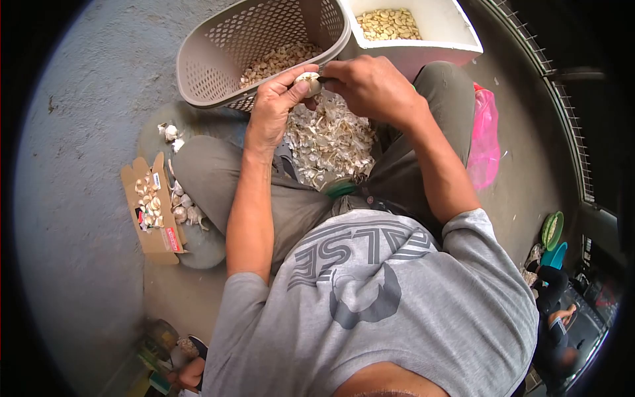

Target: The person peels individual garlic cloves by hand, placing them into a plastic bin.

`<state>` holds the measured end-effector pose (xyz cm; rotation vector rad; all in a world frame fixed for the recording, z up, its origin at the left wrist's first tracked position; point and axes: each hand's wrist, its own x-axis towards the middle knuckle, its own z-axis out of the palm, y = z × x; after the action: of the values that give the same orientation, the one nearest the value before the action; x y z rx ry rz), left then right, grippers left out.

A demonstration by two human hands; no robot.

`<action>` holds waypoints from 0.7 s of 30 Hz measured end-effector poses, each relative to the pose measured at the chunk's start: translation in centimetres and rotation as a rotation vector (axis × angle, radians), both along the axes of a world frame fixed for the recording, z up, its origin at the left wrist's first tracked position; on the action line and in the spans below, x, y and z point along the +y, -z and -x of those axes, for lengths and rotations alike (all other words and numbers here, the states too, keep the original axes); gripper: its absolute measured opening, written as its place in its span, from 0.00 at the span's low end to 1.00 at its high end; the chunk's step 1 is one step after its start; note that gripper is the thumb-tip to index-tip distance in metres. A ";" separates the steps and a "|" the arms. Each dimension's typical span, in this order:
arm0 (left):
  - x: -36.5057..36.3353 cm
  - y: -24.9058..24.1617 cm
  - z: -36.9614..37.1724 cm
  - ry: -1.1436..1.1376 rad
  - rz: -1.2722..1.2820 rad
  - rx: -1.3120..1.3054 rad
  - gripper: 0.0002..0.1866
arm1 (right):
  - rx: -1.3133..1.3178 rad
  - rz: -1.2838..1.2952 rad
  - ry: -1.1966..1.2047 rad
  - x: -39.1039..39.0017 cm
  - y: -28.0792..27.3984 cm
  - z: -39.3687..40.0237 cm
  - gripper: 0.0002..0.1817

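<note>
My left hand pinches a whitish garlic bulb between thumb and fingers, just in front of the basket. My right hand is closed on a small dark tool that looks like a knife. Its end touches the garlic, and my fingers hide most of it. Beneath both hands, a heap of papery garlic skins lies between my legs. Behind the garlic stands a grey-brown perforated basket with peeled cloves in its bottom.
A white foam box at the top right holds pale peeled cloves. On the left, a cardboard piece carries loose cloves, beside whole garlic bulbs. A pink plastic bag lies right of my knee. Other people sit at the lower edges.
</note>
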<state>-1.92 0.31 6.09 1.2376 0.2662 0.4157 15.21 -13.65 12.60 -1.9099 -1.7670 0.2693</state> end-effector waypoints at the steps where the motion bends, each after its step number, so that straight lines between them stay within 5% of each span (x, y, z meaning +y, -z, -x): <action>1: 0.0 -0.1 0.1 0.020 0.050 0.002 0.21 | 0.085 -0.003 -0.017 0.1 0.0 -0.4 0.13; 12: -1.1 0.0 -0.1 0.082 0.398 -0.062 0.21 | 0.977 0.319 -0.120 0.0 2.2 -3.2 0.11; 18: -0.8 0.3 -0.2 0.074 0.419 -0.088 0.22 | 0.867 0.147 -0.086 0.4 3.2 -2.2 0.12; 21: -0.6 0.4 -0.1 0.153 0.423 -0.132 0.22 | 1.003 0.272 -0.129 -0.1 1.9 -2.7 0.10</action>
<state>-1.78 -0.32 5.72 0.8058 0.1356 0.2878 17.90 -13.71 10.68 -1.3822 -1.1698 1.3026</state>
